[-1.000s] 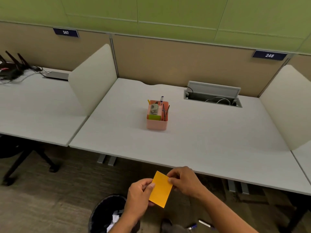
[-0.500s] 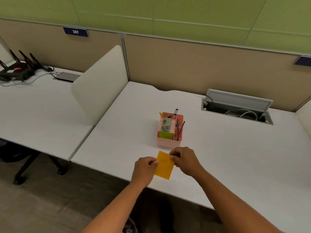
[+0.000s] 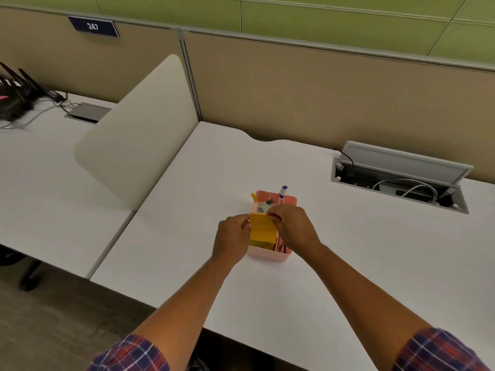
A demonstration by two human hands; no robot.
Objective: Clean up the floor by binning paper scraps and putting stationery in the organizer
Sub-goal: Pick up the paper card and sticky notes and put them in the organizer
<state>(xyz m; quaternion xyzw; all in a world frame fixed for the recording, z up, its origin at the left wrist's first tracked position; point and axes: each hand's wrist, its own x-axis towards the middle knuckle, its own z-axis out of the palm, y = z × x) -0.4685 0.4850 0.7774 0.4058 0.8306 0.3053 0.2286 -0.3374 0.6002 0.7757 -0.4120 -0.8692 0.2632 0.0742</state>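
Note:
A pink organizer (image 3: 281, 255) stands on the white desk (image 3: 334, 263). A blue-capped pen (image 3: 282, 192), a yellow item and a grey object stick up from its far compartments. Over its near compartment I hold an orange sticky-note pad (image 3: 263, 231) upright, its lower edge just inside the rim. My left hand (image 3: 232, 238) pinches the pad's left side. My right hand (image 3: 293, 227) pinches its top right corner and hides part of the organizer.
A beige divider panel (image 3: 136, 145) separates this desk from the left one, where a black router (image 3: 13, 95) with cables sits. An open cable hatch (image 3: 399, 180) lies at the back right. Dark carpet floor (image 3: 53, 317) shows lower left.
Both hands carried the orange pad up from above the bin and forward over the desk to the organizer. The bin and floor items have left the view.

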